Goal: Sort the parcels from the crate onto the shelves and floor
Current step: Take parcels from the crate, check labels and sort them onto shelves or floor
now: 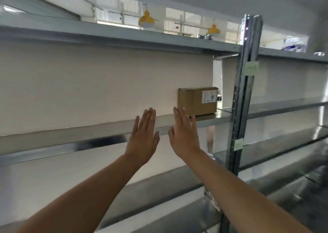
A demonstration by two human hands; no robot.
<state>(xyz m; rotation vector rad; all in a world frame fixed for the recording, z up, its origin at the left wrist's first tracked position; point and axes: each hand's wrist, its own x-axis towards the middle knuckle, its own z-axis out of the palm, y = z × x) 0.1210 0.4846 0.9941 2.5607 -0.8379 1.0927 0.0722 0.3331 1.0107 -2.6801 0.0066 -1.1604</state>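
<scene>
Both my arms reach forward and up to the shelf (85, 131); my left hand (143, 136) is open and flat, the fingers straight and close together, and it holds nothing; my right hand (183, 135) is just beside it at 3 o'clock, also flat and open with straight fingers, and it holds nothing too. The two hands are apart, with a narrow gap between the thumbs, and the backs of both face me.

The parcel (197, 101), a brown carton, stands upright on the shelf at about 1 o'clock from my right hand, near the right end of the shelf; my right fingertips (179, 111) overlap its lower left corner in the view, but I cannot tell if they touch it. A white label (209, 95) sits on its front face, at the upper right.

A grey metal post (244, 90) stands at 3 o'clock from the parcel; two pale notes are stuck on it, the upper note (251, 68) blurred; two yellow lamps (146, 19) hang at 12 o'clock, above the top shelf.
</scene>
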